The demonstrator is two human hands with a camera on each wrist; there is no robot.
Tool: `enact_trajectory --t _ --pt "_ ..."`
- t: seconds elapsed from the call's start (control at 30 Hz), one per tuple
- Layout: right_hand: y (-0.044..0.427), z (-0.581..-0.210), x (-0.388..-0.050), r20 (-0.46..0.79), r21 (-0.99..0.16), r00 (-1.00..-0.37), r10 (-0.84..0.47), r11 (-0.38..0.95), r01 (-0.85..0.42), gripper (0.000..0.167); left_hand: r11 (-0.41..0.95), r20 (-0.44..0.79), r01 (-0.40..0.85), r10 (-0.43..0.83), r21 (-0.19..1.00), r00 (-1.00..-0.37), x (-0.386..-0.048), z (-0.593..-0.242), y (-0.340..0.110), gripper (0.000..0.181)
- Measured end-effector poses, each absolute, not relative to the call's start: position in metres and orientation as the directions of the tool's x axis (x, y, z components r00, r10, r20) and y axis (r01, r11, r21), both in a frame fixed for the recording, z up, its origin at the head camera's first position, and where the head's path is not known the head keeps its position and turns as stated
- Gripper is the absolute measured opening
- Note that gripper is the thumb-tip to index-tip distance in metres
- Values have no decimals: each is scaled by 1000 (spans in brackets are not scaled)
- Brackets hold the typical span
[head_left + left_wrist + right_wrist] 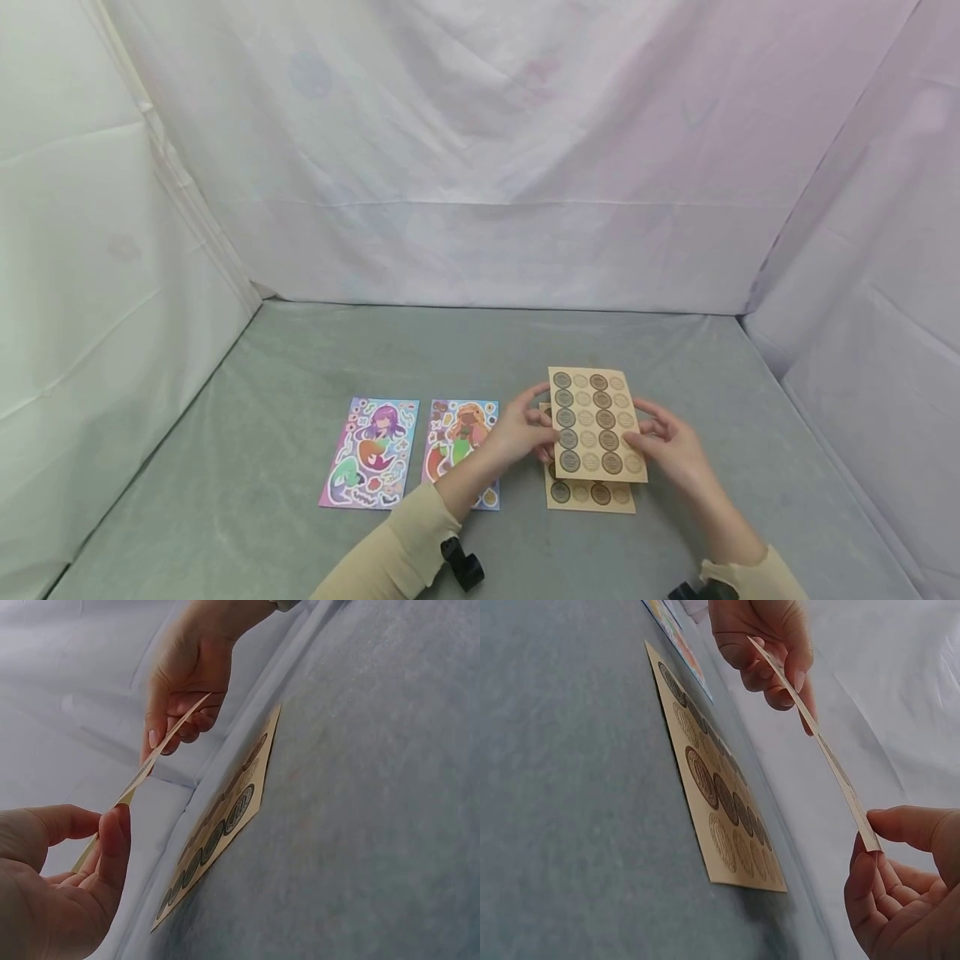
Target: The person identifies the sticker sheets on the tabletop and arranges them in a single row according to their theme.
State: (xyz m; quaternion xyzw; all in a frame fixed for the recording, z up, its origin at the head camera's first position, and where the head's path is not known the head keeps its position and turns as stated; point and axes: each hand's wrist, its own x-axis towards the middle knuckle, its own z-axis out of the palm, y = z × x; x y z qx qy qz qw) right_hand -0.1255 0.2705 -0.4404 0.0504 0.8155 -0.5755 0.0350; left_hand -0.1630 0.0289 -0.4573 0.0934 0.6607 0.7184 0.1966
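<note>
Both hands hold up a tan sticker sheet (597, 425) printed with columns of round dark and pale stickers. My left hand (522, 429) pinches its left edge between thumb and fingers, and my right hand (671, 442) pinches the right edge. In the left wrist view the raised sheet (142, 772) appears nearly edge-on between the two hands. Below it, a second tan sticker sheet (591, 497) lies flat on the table, partly covered in the head view. The right wrist view shows this lower sheet (712, 814) apart from the raised one.
Two colourful mermaid sticker sheets lie left of the hands: a purple-haired one (372, 454) and an orange-haired one (459, 433), partly hidden by the left forearm. The grey table (247, 467) is bounded by white cloth walls (480, 250) at the back and sides.
</note>
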Motion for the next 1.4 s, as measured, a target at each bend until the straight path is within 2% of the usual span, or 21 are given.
enact_trajectory --t 0.33,0.63,0.93,1.4 --pt "284 -445 -118 -122 -926 -991 47 353 130 63 -24 -92 -114 429 993 -899 -158 -462 39 77" --pt "299 -448 -115 -114 -916 -992 48 381 124 63 -18 -132 -154 423 988 -897 -156 -468 55 76" --pt "311 -454 -108 -138 -902 -986 92 399 163 64 -45 -107 -138 416 989 -903 -149 -469 71 75" --pt "331 -458 -99 -153 -885 -978 142 421 200 66 -11 -125 -141 410 990 -903 -144 -470 92 76"
